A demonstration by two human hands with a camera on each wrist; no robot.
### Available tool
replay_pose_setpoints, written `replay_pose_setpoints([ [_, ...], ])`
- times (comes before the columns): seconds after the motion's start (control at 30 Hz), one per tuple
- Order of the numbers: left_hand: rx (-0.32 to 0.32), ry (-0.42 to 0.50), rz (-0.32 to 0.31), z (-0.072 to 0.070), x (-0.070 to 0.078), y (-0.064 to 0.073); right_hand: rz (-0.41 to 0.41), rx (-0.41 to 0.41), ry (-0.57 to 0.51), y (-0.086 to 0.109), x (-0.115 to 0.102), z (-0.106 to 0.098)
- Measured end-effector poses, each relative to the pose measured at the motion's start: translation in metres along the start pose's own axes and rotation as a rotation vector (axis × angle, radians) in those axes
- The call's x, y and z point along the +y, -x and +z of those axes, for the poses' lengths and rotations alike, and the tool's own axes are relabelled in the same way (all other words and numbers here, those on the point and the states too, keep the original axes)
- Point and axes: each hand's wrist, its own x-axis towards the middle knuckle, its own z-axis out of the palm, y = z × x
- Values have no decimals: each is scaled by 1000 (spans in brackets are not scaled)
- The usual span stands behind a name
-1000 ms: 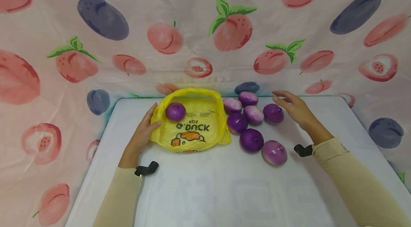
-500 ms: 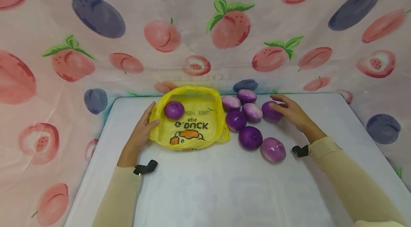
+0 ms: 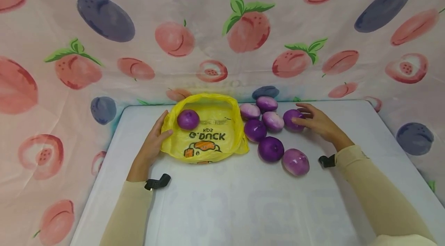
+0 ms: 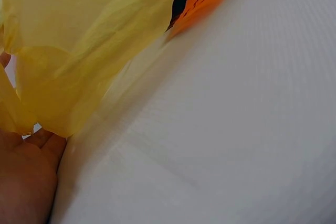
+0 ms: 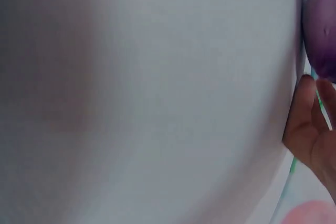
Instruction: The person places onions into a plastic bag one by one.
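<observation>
A yellow plastic bag point(image 3: 201, 157) with a cartoon duck print lies with its mouth spread wide; one purple onion point(image 3: 188, 119) is inside. At the bag's left side, my left hand point(image 3: 153, 139) holds its rim, the thumb over the edge and the fingers along the outside. The left wrist view shows the hand point(image 4: 29, 177) against the yellow film. My right hand point(image 3: 318, 122) grips another purple onion point(image 3: 290, 117) at the right of the group, thumb in front and fingers behind. In the right wrist view the fingertips are right at that onion point(image 5: 321, 30).
Several more onions lie between the bag and my right hand, among them a dark one point(image 3: 271, 149) and a paler one point(image 3: 296, 162) nearest me. Beneath is a white-covered table point(image 3: 222, 207). A fruit-printed cloth point(image 3: 212, 33) hangs behind it.
My right hand has come left and closed its thumb and fingers about the rightmost onion. My left hand stays at the bag. The head view has shifted slightly.
</observation>
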Motion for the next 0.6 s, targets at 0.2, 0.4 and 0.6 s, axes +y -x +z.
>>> replay_pose_setpoints([
  [0.2,-2,1,8,-1,0,0,0,-14,46,-2,3,-4],
  [0.4,-3,15,9,0,-1,-1,22,-8,135,-3,0,-2],
  [0.6,-4,8,10,0,-1,-1,40,-13,157,-1,-1,0],
])
